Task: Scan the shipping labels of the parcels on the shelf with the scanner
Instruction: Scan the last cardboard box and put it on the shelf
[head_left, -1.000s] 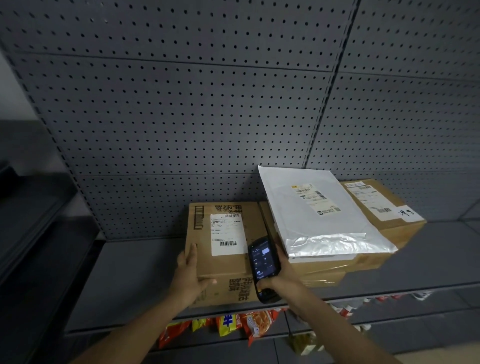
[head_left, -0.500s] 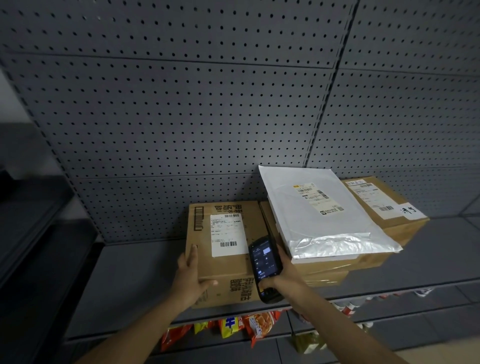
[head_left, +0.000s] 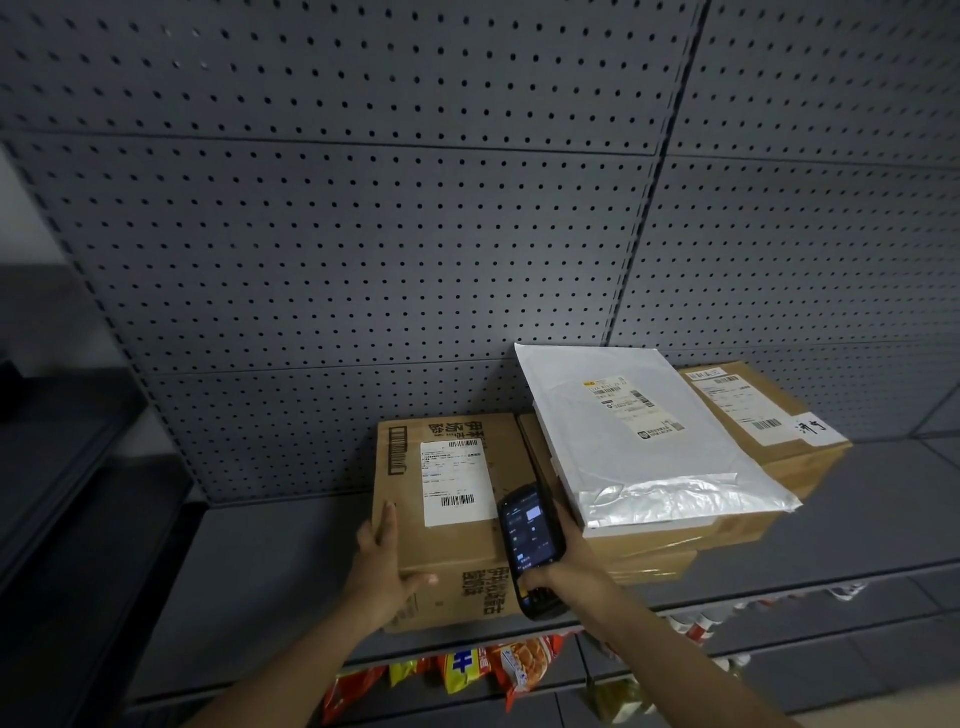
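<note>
— Hardly anything has shifted since a moment ago: both hands sit where they were, and the view has only tipped a touch, so the parcels show slightly lower.

— What's the left hand (head_left: 382, 569) doing?

— It grips the near left corner of the brown cardboard box with a white shipping label (head_left: 447, 514), fingers laid flat up its left edge, thumb pressed on the front face. That box stands on the grey metal shelf (head_left: 270, 582), against the grey perforated back panel (head_left: 415, 234).

— And the scanner?

— The black handheld scanner with a lit screen (head_left: 530, 545) is in the right hand (head_left: 569, 569), fingers wrapped round its body, thumb low near the keys. It's held upright just beside the box's right edge, screen facing us, close to the label's barcode.

— Further right?

— A white plastic mailer bag (head_left: 639, 452) with its own label lies tilted on top of a stack of brown cardboard cartons (head_left: 675, 545). Behind it, partly covered, is another brown cardboard parcel with a white label (head_left: 748, 405). Below the shelf edge, some red and yellow snack packets (head_left: 498, 670) peek out.
</note>
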